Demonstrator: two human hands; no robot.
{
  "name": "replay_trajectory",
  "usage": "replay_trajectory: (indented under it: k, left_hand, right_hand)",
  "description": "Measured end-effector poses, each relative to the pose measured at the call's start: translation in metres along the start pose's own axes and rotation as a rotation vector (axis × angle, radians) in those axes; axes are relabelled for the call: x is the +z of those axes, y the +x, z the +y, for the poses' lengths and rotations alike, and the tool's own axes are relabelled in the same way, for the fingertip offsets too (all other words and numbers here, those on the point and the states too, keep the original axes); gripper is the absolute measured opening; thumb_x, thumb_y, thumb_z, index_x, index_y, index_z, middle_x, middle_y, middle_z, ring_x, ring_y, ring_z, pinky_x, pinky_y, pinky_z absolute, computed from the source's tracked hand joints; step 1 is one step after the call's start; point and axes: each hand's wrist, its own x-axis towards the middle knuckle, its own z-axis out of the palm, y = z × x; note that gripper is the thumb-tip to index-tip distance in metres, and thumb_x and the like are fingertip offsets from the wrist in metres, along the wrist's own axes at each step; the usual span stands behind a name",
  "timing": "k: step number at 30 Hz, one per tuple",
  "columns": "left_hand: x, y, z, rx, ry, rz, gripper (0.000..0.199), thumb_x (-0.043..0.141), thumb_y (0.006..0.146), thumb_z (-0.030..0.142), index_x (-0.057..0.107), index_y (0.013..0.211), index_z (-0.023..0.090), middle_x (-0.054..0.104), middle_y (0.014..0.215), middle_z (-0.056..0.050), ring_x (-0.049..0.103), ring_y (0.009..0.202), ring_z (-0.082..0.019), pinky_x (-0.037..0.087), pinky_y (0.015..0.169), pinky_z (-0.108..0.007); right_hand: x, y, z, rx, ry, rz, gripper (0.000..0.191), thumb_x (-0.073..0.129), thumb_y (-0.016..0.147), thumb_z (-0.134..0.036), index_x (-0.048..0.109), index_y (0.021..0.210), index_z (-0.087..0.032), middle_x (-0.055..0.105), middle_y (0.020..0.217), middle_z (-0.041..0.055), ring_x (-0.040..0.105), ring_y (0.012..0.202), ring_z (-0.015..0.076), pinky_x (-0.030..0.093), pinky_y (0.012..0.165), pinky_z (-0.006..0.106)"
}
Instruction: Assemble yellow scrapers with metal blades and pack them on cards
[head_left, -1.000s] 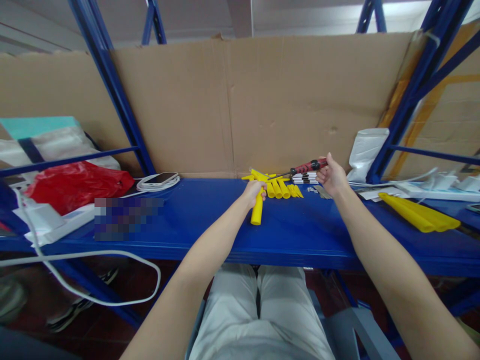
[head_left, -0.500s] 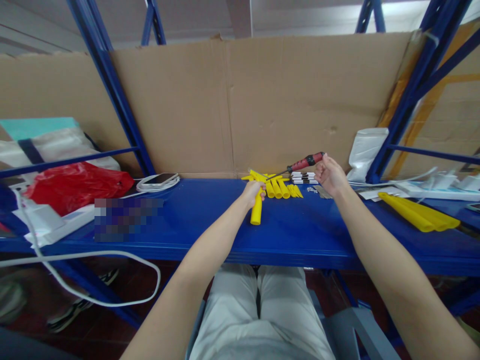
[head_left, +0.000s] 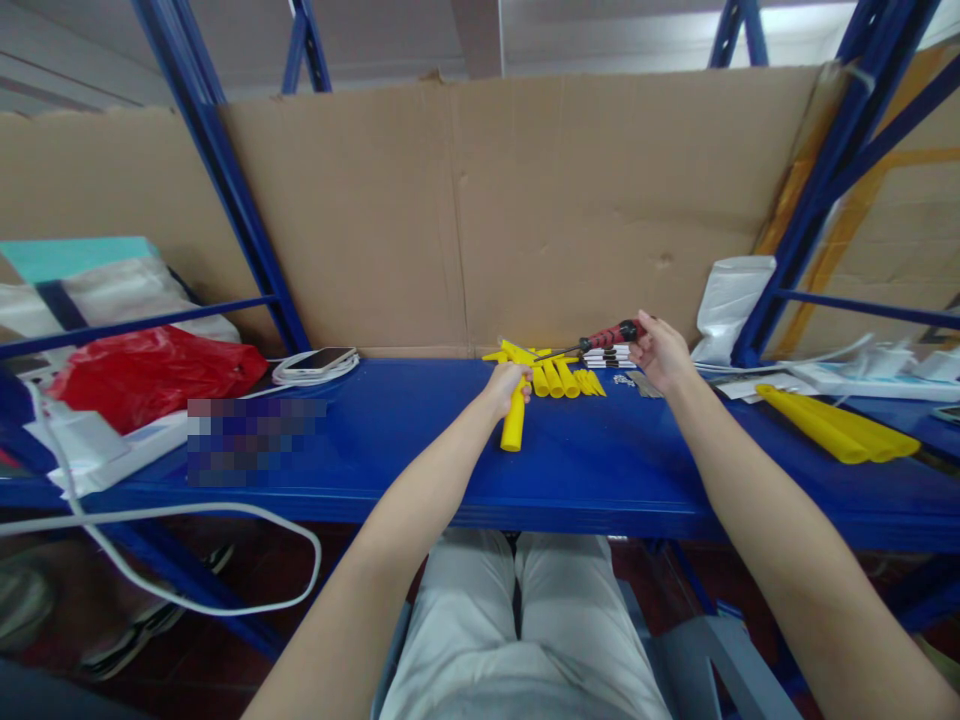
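Note:
My left hand [head_left: 510,388] is wrapped round a yellow tube-shaped handle [head_left: 513,425], whose wide end points toward me. My right hand [head_left: 660,350] pinches the end of a red and black screwdriver [head_left: 611,337]. The screwdriver slants down to the left, its shaft reaching my left hand; the tip's exact contact is too small to make out. Behind and right of my left hand lie several yellow tubes [head_left: 555,380] and small yellow wedge-shaped pieces [head_left: 590,383]. A stack of white and black items [head_left: 607,356] sits near the screwdriver, with tiny metallic parts [head_left: 622,380] in front.
On the blue table [head_left: 420,450], a phone [head_left: 327,358] with a white cable and a red bag [head_left: 161,370] are at the left. Larger yellow pieces [head_left: 840,425], a white pouch [head_left: 735,305] and a power strip [head_left: 862,380] are at the right. Cardboard stands behind.
The screwdriver's handle end has dropped slightly and shifted a little left, and my right fingers have moved with it. My left hand and the yellow handle have hardly moved.

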Motion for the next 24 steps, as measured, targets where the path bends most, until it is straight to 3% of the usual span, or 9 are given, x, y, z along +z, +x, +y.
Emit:
replay_trajectory:
  k: [7,12,17,24]
  left_hand:
    - [0.000,0.000,0.001,-0.001,-0.002,0.018,0.019,0.047,0.066,0.000,0.041,0.066,0.018,0.042,0.046,0.006,0.032,0.029,-0.004,0.025,0.033,-0.018]
    - [0.000,0.001,0.001,-0.003,0.004,0.020,0.019,0.048,0.066,0.000,0.042,0.066,0.018,0.041,0.046,0.007,0.032,0.028,-0.004,0.024,0.033,-0.018]
    - [0.000,0.001,0.000,0.006,0.029,0.020,0.019,0.045,0.069,0.000,0.042,0.065,0.018,0.041,0.045,0.007,0.032,0.028,-0.004,0.026,0.033,-0.018]
    - [0.000,0.002,0.000,0.010,0.025,0.010,0.019,0.047,0.069,0.000,0.042,0.065,0.017,0.041,0.045,0.007,0.032,0.029,-0.003,0.025,0.033,-0.018]
  right_hand:
    - [0.004,-0.005,-0.001,-0.056,0.008,-0.047,0.035,0.082,0.058,-0.035,0.055,0.073,-0.020,0.039,0.044,-0.0093,0.037,0.039,0.0041,0.030,0.033,0.014]
    - [0.002,-0.004,0.001,-0.073,-0.035,-0.055,0.040,0.081,0.060,-0.042,0.048,0.069,-0.021,0.038,0.042,-0.0099,0.035,0.037,0.0037,0.030,0.033,0.014]
    - [0.000,0.001,0.007,-0.074,-0.104,0.036,0.053,0.078,0.058,-0.054,0.036,0.066,-0.022,0.034,0.037,-0.0119,0.033,0.032,0.0041,0.030,0.032,0.016]
    - [-0.002,0.002,0.008,-0.099,-0.130,0.032,0.053,0.079,0.054,-0.056,0.042,0.070,-0.022,0.039,0.039,-0.0108,0.038,0.034,0.0055,0.030,0.034,0.018]
